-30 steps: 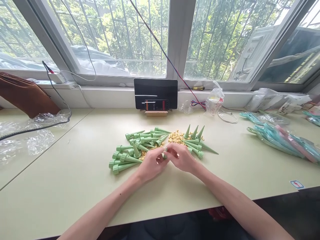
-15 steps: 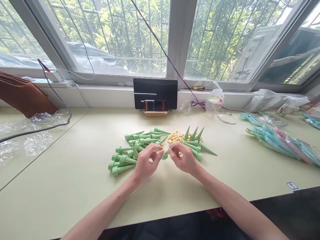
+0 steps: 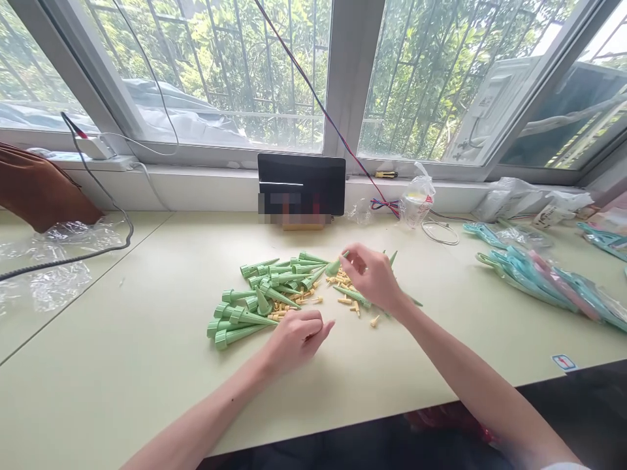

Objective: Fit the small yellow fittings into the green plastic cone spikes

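Note:
My right hand (image 3: pixel 369 274) pinches the tip of a green cone (image 3: pixel 333 267) at the back of the small yellow parts. Near the front of the pile, my left hand (image 3: pixel 301 336) rests low over the table with its fingers curled; whether anything is inside them is hidden. Several green spikes with ribbed caps (image 3: pixel 240 315) lie heaped left of centre, and one cone (image 3: pixel 263 302) stands upright among them. Yellow pegs (image 3: pixel 343 279) are scattered between the hands, a single one (image 3: pixel 375 321) apart at the front. More green spikes are partly hidden behind my right hand.
A black tablet (image 3: pixel 301 179) stands at the back, its lower part blurred. To the right are a bagged cup (image 3: pixel 416 202), a coiled white cable (image 3: pixel 441 232) and teal and pink items (image 3: pixel 543 277). A brown bag (image 3: pixel 44 189) and clear plastic (image 3: pixel 59 281) lie left.
My hands have moved apart. My right hand has gone back and slightly right with the green cone, while my left hand has drawn toward the front edge. The view has shifted slightly.

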`<state>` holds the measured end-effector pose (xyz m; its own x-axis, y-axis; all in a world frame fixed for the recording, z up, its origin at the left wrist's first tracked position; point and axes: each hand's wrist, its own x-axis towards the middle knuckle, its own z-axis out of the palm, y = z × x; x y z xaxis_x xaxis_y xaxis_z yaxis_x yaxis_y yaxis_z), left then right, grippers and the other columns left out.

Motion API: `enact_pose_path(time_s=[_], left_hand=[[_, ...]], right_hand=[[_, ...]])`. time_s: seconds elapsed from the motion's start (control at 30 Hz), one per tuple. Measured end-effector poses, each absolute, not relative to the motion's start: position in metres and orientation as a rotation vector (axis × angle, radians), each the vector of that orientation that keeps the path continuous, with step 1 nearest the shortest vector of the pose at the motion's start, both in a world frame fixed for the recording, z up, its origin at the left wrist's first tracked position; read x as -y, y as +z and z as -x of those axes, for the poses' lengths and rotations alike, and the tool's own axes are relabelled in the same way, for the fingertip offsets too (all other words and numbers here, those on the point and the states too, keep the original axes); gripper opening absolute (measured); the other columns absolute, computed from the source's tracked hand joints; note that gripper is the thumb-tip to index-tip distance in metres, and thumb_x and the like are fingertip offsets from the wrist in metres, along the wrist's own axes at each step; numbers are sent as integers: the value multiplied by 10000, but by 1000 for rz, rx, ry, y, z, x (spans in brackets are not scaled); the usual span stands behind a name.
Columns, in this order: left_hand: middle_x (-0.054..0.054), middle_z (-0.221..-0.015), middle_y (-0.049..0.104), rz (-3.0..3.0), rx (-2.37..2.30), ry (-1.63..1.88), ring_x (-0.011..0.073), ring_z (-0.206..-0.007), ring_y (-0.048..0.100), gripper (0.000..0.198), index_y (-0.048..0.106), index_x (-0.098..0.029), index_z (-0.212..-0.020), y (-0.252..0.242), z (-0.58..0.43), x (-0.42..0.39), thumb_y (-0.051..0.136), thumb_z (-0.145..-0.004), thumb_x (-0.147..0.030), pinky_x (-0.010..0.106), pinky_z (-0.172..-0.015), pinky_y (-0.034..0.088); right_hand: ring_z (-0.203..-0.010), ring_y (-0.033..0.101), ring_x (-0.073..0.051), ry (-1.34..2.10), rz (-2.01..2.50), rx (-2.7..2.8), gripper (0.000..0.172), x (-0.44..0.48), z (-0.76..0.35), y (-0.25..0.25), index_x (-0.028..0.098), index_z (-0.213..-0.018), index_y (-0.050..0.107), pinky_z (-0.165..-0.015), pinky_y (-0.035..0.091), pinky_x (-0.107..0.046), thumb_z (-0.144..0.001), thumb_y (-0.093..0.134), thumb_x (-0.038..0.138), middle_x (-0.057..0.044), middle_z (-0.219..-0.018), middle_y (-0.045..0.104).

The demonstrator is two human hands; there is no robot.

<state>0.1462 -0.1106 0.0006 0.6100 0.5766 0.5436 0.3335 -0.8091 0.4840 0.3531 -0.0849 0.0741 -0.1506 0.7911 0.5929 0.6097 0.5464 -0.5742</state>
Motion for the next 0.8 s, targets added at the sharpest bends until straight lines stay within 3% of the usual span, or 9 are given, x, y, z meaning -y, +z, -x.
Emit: enact_pose_path(time_s=[0.27, 0.43, 0.8], left_hand=[[-48, -573, 276, -2522, -675, 1074, 86, -498, 211, 445, 252, -175, -580, -2, -148, 107, 522, -932, -143, 272, -504, 205], [-47, -571, 292, -2535, -725, 1056, 85, -499, 213, 448, 254, -171, -575, 0, -147, 106, 515, -938, -153, 272, -512, 213], [-44, -562, 309, -2571, -689, 1047, 86, -483, 230, 439, 311, -172, -544, -6, -148, 105, 506, -937, -147, 271, -500, 219]], right_hand=[[-604, 561, -139, 22, 1317, 1960, 96, 21, -388, 109, 172, -816, 624, -624, 400, -242, -855, 543, 210, -13, -685, 646], [-665, 577, -168, -27, 1582, 2038, 146, -1, -399, 103, 169, -752, 658, -681, 399, -260, -827, 534, 153, -42, -671, 656], [-775, 613, -199, -50, 1985, 2061, 235, -2, -398, 95, 154, -803, 738, -684, 408, -265, -807, 506, 115, -113, -808, 694]])
